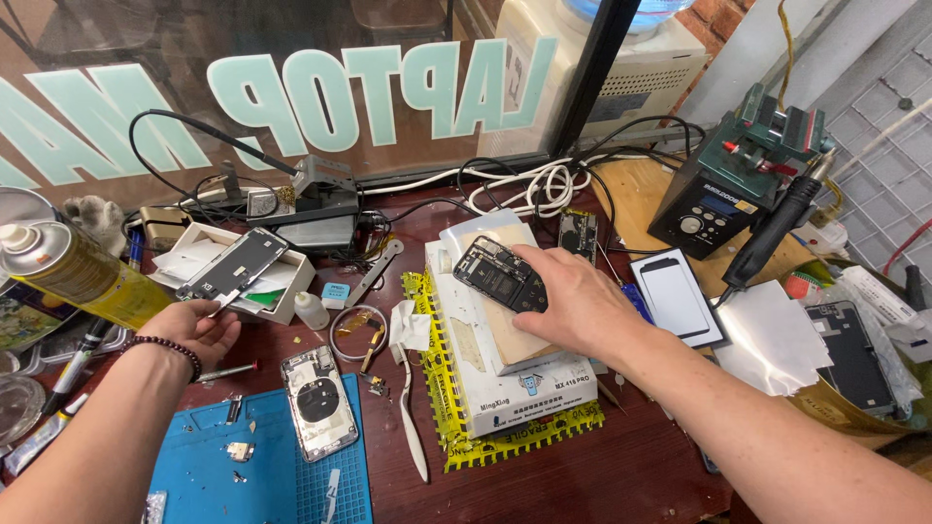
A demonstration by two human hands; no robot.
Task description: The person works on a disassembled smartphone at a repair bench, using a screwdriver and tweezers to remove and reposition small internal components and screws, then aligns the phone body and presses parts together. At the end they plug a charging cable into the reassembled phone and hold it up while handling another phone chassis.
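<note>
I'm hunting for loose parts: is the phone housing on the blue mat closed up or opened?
Opened. The phone housing lies flat on the blue mat with no screen on it, its inner parts and round coil exposed.

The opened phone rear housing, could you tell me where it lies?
The phone rear housing lies on the blue mat, below the left hand.

Pale green window lettering (291,92) rear; blue station display (719,203) right; black-framed screen glass (677,295) beside.
</note>
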